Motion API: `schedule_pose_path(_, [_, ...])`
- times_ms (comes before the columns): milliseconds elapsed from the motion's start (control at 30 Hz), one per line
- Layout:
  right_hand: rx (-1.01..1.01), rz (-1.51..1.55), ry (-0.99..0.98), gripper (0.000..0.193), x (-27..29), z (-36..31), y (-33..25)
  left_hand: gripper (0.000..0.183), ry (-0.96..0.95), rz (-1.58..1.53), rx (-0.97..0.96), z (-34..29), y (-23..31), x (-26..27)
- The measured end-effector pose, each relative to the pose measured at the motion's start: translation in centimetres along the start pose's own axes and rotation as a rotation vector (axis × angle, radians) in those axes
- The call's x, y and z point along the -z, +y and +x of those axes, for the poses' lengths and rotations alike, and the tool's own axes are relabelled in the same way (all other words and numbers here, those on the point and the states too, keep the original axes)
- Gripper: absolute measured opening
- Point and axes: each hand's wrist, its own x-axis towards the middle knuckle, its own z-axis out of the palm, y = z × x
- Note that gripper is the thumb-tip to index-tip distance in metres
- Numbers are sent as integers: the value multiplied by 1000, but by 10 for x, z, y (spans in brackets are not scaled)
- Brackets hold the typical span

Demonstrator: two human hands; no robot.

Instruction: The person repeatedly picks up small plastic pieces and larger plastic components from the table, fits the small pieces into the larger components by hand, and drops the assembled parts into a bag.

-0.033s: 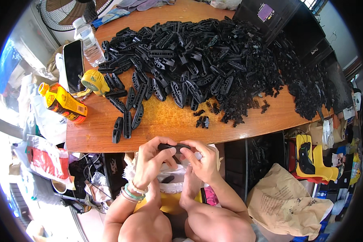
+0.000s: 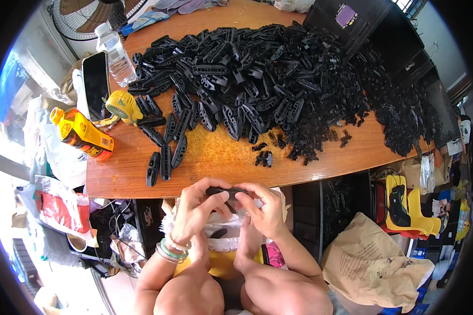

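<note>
Just off the table's front edge, both my hands grip one long black plastic part (image 2: 219,191). My left hand (image 2: 197,207), with bracelets at the wrist, has its thumb and fingers on the part's left end. The thumb and fingers of my right hand (image 2: 263,207) pinch its right end, covering much of it. Beyond my hands lies a large pile of similar long black plastic parts (image 2: 231,73), with a few apart on the left. To the right is a heap of small black clips (image 2: 305,139). A white bag (image 2: 215,228) sits below my hands, a dark piece inside.
On the table's (image 2: 126,181) left stand a drink bottle with a yellow label (image 2: 92,137), a yellow mini fan (image 2: 123,106), a phone (image 2: 95,86) and a clear water bottle (image 2: 115,55). Black crates (image 2: 355,23) stand at the far right. A brown paper bag (image 2: 376,262) lies lower right.
</note>
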Motion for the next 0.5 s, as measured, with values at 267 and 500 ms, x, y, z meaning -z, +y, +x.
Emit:
schedule_pose_path(267, [-259, 58, -243, 14, 14, -1, 16, 24, 512, 1328, -684, 32, 7, 37])
schedule_pose_path(500, [284, -616, 211, 9, 44, 79, 33, 21, 578, 1453, -710, 50, 5, 42])
